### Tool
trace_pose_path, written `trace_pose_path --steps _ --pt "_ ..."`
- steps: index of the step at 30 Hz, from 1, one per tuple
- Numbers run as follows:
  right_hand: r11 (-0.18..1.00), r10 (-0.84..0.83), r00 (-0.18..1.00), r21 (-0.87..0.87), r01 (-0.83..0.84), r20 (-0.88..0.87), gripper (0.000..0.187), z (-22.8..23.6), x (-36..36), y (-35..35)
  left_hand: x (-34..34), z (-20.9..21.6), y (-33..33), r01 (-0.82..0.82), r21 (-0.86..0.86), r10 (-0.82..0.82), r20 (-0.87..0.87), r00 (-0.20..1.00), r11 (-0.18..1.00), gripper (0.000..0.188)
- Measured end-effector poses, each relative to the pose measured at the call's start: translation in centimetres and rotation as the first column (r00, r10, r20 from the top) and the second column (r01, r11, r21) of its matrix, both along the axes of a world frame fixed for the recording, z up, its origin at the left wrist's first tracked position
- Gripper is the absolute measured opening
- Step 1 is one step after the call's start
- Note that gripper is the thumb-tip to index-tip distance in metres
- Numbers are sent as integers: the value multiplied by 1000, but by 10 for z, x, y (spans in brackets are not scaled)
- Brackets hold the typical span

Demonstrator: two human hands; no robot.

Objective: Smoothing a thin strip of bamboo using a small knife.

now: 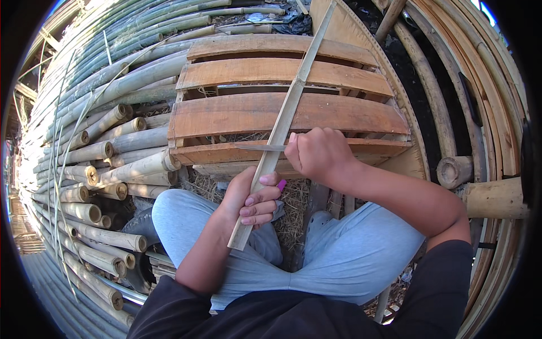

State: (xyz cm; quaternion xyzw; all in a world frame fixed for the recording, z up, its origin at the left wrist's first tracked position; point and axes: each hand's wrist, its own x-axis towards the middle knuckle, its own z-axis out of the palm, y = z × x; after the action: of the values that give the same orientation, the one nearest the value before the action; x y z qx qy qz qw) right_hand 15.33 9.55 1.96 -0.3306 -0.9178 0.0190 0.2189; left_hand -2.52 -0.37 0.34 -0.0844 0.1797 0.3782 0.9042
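A long split bamboo strip [288,110] slants from my lap up across a slatted wooden crate [243,113], its far end reaching past the crate's back edge. My left hand [251,198] is wrapped round the strip near its lower end. Just above it, my right hand [319,152] is closed in a fist on a knife [259,147]. The blade lies across the strip, pointing left; the knife's handle is hidden inside the fist. A node shows on the strip about midway along the crate.
Stacked bamboo poles [130,141] fill the left side, with thin strips [59,152] lying over them. A curved wooden board [384,51] stands right of the crate. Farther right are a thick bamboo pole [497,198] and long bent slats [497,85]. Dry straw [293,209] covers the ground between my legs.
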Motion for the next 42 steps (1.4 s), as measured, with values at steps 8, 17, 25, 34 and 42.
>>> trace_pose_path --steps 8,17,25,34,42 --pt "994 64 997 -95 -60 48 44 12 -6 -20 2 0 0 6 23 -5 -66 998 1000 36" --pt "980 -133 985 -131 147 107 47 13 -5 2 -1 -4 0 7 34 -7 13 1000 999 35" --pt "983 -171 985 -65 171 5 47 1 4 39 1 -2 1 4 27 -6 41 999 1000 35" --pt "977 -204 979 -64 205 26 47 7 4 41 2 -3 3 10 40 -11 19 1000 999 35" --pt "977 -60 995 -198 75 83 50 11 -7 4 -2 -6 1 -1 25 1 -7 1000 1000 35"
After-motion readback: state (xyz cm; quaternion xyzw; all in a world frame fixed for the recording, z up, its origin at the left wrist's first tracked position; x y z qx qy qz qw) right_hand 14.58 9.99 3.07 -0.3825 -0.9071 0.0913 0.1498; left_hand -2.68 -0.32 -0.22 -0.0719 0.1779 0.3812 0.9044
